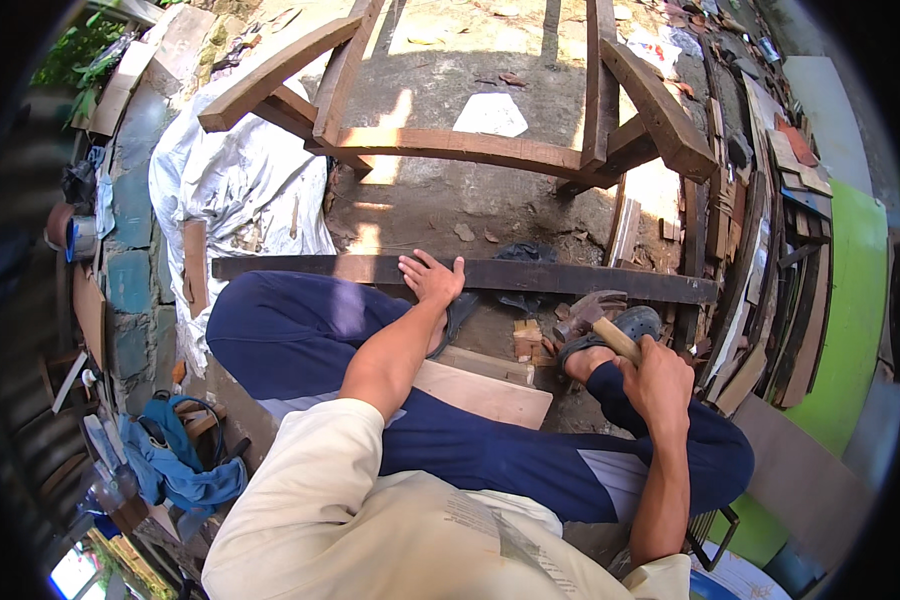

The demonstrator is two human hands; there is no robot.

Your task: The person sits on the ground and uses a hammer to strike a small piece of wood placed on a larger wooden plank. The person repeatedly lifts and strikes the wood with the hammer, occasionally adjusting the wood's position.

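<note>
A long dark wooden beam point(570, 278) lies crosswise in front of my knees. My left hand point(433, 278) rests on it near the middle, palm down with fingers spread. My right hand point(658, 382) is wrapped round the wooden handle of a claw hammer point(617, 338). The hammer's metal head is above my right shoe point(638, 325), just on my side of the beam's right part. Between my legs lies a pale wooden board point(485, 392), with small wood blocks point(532, 340) beyond it.
Ahead stands a wooden frame point(460, 146) with angled legs and a crossbar. White sheeting point(240, 170) covers a heap at the left. Stacked planks and scraps point(760, 250) line the right side by a green panel point(850, 300). A blue backpack point(175, 455) sits at lower left.
</note>
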